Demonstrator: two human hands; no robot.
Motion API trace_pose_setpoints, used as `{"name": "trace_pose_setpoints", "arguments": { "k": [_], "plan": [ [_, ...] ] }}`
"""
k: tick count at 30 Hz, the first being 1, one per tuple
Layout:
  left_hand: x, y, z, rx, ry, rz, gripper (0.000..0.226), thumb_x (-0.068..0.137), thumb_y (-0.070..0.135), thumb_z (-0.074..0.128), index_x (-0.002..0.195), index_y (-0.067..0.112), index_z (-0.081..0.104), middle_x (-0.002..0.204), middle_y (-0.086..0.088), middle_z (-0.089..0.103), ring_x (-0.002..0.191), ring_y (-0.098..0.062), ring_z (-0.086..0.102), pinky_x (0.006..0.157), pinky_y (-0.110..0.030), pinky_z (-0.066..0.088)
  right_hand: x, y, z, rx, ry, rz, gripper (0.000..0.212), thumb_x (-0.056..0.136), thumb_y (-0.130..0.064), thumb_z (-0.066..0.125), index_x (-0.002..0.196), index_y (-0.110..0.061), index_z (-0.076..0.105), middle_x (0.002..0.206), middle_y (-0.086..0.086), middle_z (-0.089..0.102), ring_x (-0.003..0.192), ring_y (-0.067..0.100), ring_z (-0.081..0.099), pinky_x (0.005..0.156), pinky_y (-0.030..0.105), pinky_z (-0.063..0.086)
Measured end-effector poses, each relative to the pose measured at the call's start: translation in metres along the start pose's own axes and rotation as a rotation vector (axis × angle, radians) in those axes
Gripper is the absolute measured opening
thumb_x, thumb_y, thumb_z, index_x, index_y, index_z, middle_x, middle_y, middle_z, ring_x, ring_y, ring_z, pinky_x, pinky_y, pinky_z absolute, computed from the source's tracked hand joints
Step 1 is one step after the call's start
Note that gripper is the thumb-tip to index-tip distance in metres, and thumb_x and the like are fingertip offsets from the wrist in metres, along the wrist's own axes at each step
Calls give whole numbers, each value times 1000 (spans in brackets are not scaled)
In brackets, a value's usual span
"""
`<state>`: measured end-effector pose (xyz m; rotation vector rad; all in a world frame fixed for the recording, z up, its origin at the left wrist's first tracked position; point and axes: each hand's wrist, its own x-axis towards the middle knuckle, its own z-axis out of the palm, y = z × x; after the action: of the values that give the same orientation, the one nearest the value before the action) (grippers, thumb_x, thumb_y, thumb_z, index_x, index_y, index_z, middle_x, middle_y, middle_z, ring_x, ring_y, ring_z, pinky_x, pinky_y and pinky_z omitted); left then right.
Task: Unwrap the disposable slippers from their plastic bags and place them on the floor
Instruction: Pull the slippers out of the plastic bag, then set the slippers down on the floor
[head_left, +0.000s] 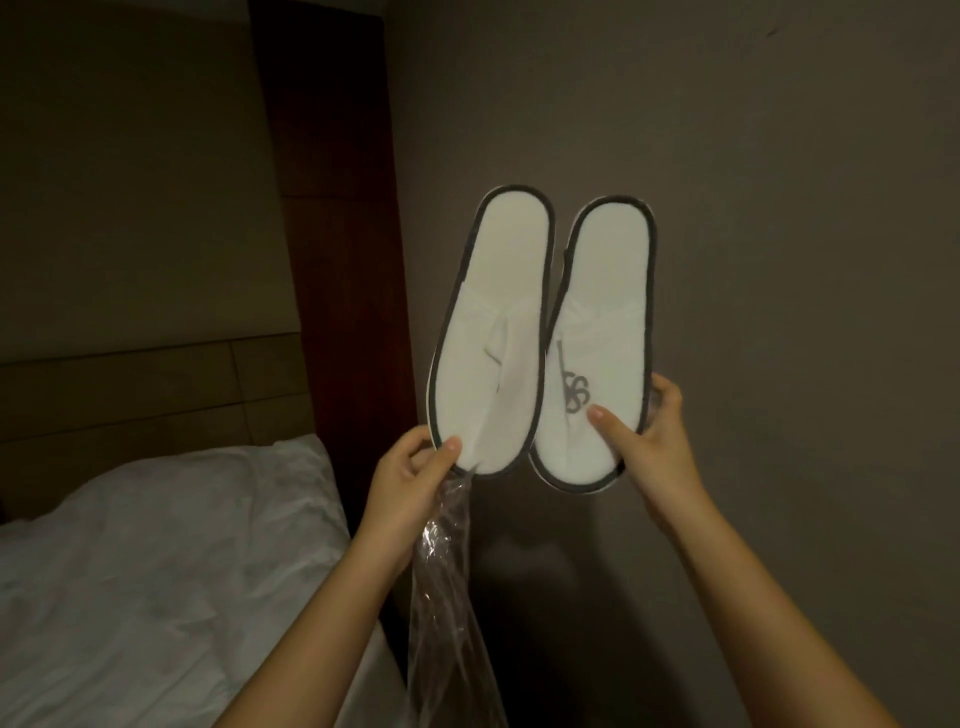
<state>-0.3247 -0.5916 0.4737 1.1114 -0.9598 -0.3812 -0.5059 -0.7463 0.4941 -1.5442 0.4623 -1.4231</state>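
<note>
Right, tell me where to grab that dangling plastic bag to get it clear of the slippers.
Pinch the plastic bag at its bunched neck just below the left hand, coming from the bed side. There it is gathered narrow, while lower down it hangs loose and would probably slip.

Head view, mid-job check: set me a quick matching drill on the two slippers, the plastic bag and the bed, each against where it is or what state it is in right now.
Things:
1. left slipper
2. right slipper
3. plastic bag
4. bed

States:
A. hangs empty below the left hand
B. lies at lower left, covered in white bedding
C. shows a grey embroidered logo, held by the right hand
D. upper creased lengthwise, pinched at its lower end by the left hand

Pairs: 1-D, 2-C, 3-A, 4-B
</note>
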Motion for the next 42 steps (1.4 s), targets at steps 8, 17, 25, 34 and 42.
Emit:
{"name": "trace_pose_setpoints", "arguments": {
  "k": [8, 17, 25, 34, 42],
  "plan": [
    [-13, -45, 23, 19, 89, -176, 4, 82, 27, 71, 86, 26, 72, 73, -2, 77, 56, -4, 68, 47, -14, 47, 1, 32, -38, 39, 2, -7, 50, 82, -15, 74, 115, -44, 50, 111, -16, 67, 96, -2, 68, 69, 14, 55],
    [-23, -122, 18, 44, 208, -355, 19, 85, 13, 69, 69, 23, 69, 66, 4, 70, 54, -5, 62, 47, -14, 45, -8, 118, -38, -6, -81, 183, 58, 71, -47, 78, 123, -44, 51, 119, -7, 68, 104, 12, 68, 72, 23, 57],
    [-57, -216, -19, 53, 205, -524, 17, 88, 16, 67, 72, 22, 67, 47, 13, 59, 41, 1, 54, 43, -13, 42, -47, 231, -14, -19, -97, 422, 53, 87, -16, 69, 132, -30, 46, 130, 3, 62, 115, 16, 63, 94, 38, 55],
    [-175, -368, -10, 163, 427, -978, 13, 84, 17, 71, 75, 26, 69, 51, 5, 67, 41, 0, 58, 40, -14, 42, -164, 389, -61, -162, -262, 799, 55, 76, -40, 73, 127, -39, 53, 124, -16, 63, 110, 5, 64, 82, 27, 57],
    [-263, -502, 43, 147, 616, -1239, 5, 83, 20, 73, 80, 18, 71, 65, -7, 72, 57, -14, 65, 53, -27, 51, -228, 536, -134, -304, -400, 1031, 62, 65, -44, 76, 124, -45, 56, 117, -27, 63, 102, -7, 63, 73, 13, 54]
  ]
}}
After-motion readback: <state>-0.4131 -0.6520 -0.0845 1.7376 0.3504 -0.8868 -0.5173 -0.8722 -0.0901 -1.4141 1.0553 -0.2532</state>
